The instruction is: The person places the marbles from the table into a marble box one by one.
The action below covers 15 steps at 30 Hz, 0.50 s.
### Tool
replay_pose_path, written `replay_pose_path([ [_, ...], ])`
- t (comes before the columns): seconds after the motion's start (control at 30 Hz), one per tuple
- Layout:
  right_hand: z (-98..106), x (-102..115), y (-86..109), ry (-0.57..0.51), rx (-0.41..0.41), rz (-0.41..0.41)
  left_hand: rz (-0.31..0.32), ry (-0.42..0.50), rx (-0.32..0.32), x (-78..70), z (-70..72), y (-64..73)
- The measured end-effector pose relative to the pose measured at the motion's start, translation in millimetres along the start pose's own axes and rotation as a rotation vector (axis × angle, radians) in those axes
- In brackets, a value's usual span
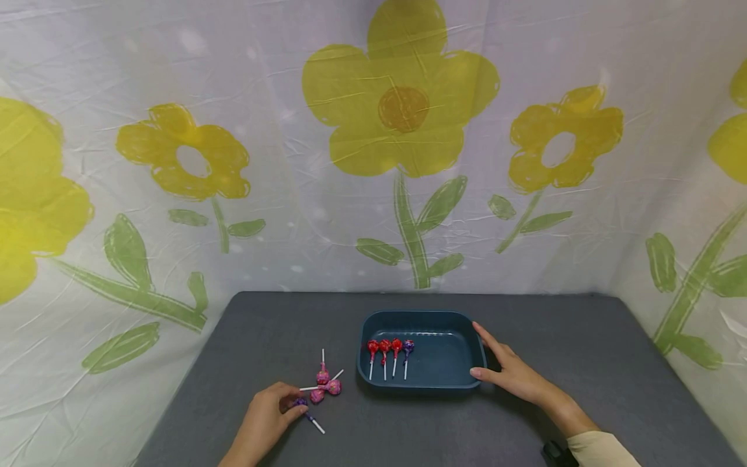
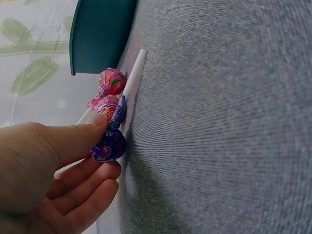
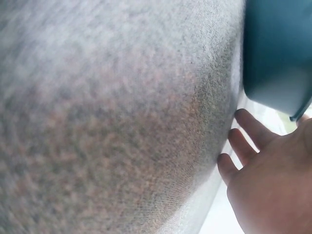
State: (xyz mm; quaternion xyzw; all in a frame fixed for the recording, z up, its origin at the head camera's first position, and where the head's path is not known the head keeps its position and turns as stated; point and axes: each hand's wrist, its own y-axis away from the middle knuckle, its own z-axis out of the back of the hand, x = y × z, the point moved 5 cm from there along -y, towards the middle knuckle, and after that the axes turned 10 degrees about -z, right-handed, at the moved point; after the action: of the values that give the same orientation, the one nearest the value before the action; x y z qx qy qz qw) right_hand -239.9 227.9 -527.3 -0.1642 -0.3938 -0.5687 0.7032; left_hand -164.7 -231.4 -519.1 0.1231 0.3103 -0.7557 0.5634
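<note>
My left hand (image 1: 265, 415) pinches a purple-wrapped lollipop (image 1: 301, 403) between thumb and fingers, low over the grey table. In the left wrist view its white stick (image 2: 135, 73) points away from the hand. Close beside it, three pink lollipops (image 1: 323, 377) lie in a loose cluster. To their right is a dark teal tray (image 1: 455, 353). Inside, on its left side, three red lollipops (image 1: 384, 347) and one purple lollipop (image 1: 408, 347) stand in a row, sticks towards me. At the tray's right end rests my right hand (image 1: 519, 376), its fingers spread and extended along the rim.
The grey table (image 1: 280, 324) reaches back to a white cloth backdrop (image 1: 292, 227) printed with yellow flowers. A small black object (image 1: 558, 454) lies by the right sleeve (image 1: 601, 449) near the front edge.
</note>
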Motion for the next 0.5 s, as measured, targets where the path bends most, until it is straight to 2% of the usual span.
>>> replay_pose_path([
  [0.2,0,-1,-0.6,0.007,0.001,-0.001,-0.016,0.044,-0.022,-3.1,3.7,0.5],
  [0.33,0,-1,-0.6,-0.001,0.001,-0.005,0.010,0.067,-0.048,-7.3,11.0,-0.3],
  [0.5,0,0,-0.2,-0.004,0.000,-0.007,0.039,0.049,-0.068,-13.5,21.6,-5.3],
])
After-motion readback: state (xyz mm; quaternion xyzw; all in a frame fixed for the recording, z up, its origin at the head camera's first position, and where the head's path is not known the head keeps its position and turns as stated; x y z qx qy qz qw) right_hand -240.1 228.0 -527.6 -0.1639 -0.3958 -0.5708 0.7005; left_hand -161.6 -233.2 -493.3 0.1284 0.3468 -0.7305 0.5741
